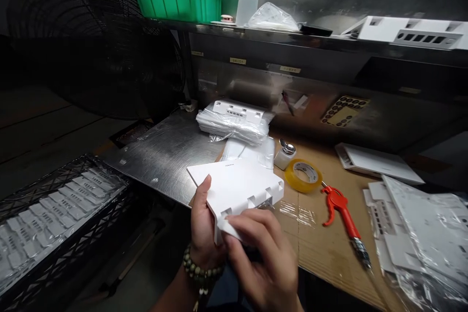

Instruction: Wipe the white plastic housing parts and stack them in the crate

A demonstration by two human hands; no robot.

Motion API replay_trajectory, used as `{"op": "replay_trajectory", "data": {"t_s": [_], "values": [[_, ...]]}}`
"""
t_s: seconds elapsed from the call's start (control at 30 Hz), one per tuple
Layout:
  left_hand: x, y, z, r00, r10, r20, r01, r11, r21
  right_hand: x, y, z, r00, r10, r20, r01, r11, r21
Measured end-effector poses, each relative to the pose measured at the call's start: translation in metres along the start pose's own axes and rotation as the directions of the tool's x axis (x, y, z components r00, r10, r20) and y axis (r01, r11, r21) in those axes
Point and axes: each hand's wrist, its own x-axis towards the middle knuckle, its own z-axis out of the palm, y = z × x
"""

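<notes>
In front of me is a steel bench (161, 151), brightly lit in the middle, with brown cardboard (329, 243) over its right part. Behind it a steel wall (395, 124) reflects the light dimly, and a steel shelf (292, 39) runs above. To my left stands a big black fan (91, 44). The floor (47, 122) there is dark, and a black wire crate (84, 253) sits low beside the bench.

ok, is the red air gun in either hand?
No, the red air gun lies on the cardboard beside the tape roll, while the left hand and right hand both grip the white panel.
</notes>
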Motion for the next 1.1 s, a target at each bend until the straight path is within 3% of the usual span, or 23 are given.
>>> {"op": "replay_trajectory", "data": {"t_s": [0.13, 0.5, 0.6, 0.73, 0.8, 0.87, 0.93, 1.0, 1.1], "values": [[-0.002, 0.0, 0.006, 0.994, -0.058, -0.094, 0.055, 0.998, -0.035, -0.004, 0.001, 0.005, 0.997, -0.068, 0.038, 0.071, 0.994, -0.088], [-0.002, -0.004, 0.004, 0.98, -0.192, -0.045, 0.189, 0.981, -0.047, -0.011, 0.003, 0.004, 0.991, -0.13, -0.018, 0.126, 0.983, -0.131], [-0.002, -0.004, 0.004, 0.98, -0.196, -0.03, 0.195, 0.98, -0.041, -0.01, 0.003, 0.005, 0.995, -0.096, -0.038, 0.089, 0.983, -0.162], [-0.001, 0.001, 0.005, 0.973, -0.212, -0.089, 0.212, 0.977, -0.011, -0.012, 0.0, 0.006, 0.995, -0.096, -0.024, 0.092, 0.989, -0.116], [0.0, 0.006, 0.006, 0.968, -0.223, -0.111, 0.226, 0.974, 0.007, -0.013, -0.003, -0.001, 0.999, -0.025, -0.032, 0.024, 0.999, -0.022], [0.002, 0.011, 0.006, 0.97, -0.208, -0.123, 0.212, 0.977, 0.02, -0.012, -0.006, -0.015, 0.986, 0.116, -0.123, -0.112, 0.993, 0.035], [0.004, 0.014, 0.006, 0.974, -0.182, -0.133, 0.187, 0.982, 0.027, -0.01, -0.008, -0.031, 0.936, 0.243, -0.253, -0.243, 0.97, 0.03], [0.006, 0.016, 0.006, 0.973, -0.174, -0.148, 0.18, 0.983, 0.028, -0.008, -0.007, -0.042, 0.899, 0.293, -0.325, -0.311, 0.95, -0.004], [0.007, 0.015, 0.007, 0.971, -0.172, -0.168, 0.178, 0.984, 0.022, -0.007, -0.001, -0.044, 0.947, 0.241, -0.211, -0.255, 0.966, -0.045]]}}
